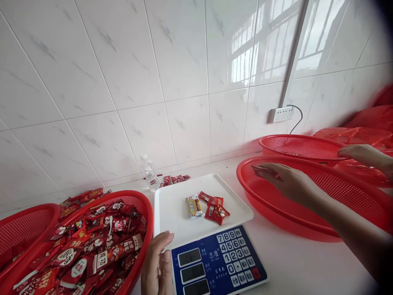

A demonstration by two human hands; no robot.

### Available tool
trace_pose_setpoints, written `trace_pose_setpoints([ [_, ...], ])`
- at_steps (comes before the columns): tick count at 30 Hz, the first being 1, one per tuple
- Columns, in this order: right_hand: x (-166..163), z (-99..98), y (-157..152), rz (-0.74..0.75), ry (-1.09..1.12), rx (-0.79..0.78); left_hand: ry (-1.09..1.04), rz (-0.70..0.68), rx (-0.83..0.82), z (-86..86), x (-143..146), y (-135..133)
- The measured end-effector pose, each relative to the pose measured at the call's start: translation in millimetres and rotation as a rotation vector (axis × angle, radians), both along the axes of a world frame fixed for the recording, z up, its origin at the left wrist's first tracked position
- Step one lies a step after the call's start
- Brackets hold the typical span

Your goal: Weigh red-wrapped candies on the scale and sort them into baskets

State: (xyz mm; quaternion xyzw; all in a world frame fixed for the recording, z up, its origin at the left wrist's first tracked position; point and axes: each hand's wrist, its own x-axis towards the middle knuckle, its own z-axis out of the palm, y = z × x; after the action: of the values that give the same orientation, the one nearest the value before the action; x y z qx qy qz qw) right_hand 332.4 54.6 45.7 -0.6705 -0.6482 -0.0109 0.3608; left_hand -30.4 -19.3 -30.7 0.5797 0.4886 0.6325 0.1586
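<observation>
Several wrapped snacks lay near the middle of the white tray (173, 223), behind the number keys of the scale (221, 262); from my remote seat I took that central spot as a way to keep them off the edges. My left hand (157, 262) was beside the scale's left side, thumb and fingers apart with nothing between them, perhaps placed there to stay near both the scale and the full basket (150, 223).

I had my right hand (281, 176) over the larger right-hand basket (285, 221), fingers bent close together. Some red showed at the fingertips, but against the red mesh I could not tell whether they gripped a packet. The baskets flanked the scale, presumably so each side stayed within easy reach. Beyond, a co-worker's hand (356, 152) was at the rim of the back basket (291, 142).

On the tray, the pale packet (194, 206) looked blocky, with silvery ends and a yellow label; beside it the red packets (217, 213) were glossy and crinkled, lying close together at different angles.
</observation>
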Motion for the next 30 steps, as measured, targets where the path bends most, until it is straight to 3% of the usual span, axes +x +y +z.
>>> trace_pose_setpoints([
  [3, 10, -15.6, -8, -0.017, -0.169, -0.103, -0.02, 0.003, 0.007, -0.3, 2, -2],
  [5, -6, -21.2, -12, 0.036, -0.196, -0.088, -0.029, 0.002, 0.013, -0.7, 3, -2],
  [7, -38, -20.6, -14, 0.22, -0.157, -0.138, -0.027, 0.005, 0.018, -0.6, 3, -2],
  [12, -117, -11.1, -1, 0.69, -0.197, -0.454, -0.007, 0.003, 0.052, 0.5, 0, -1],
  [17, -148, -18.6, 27, 0.886, -0.318, -0.415, -0.003, 0.01, 0.079, -0.9, -2, 1],
  [21, -159, -26.0, 40, 0.914, -0.367, -0.238, -0.012, 0.011, 0.086, -2.6, -2, 0],
  [30, -176, -27.8, 49, 0.771, -0.178, -0.168, 0.014, 0.027, 0.058, -3.0, -3, 1],
])
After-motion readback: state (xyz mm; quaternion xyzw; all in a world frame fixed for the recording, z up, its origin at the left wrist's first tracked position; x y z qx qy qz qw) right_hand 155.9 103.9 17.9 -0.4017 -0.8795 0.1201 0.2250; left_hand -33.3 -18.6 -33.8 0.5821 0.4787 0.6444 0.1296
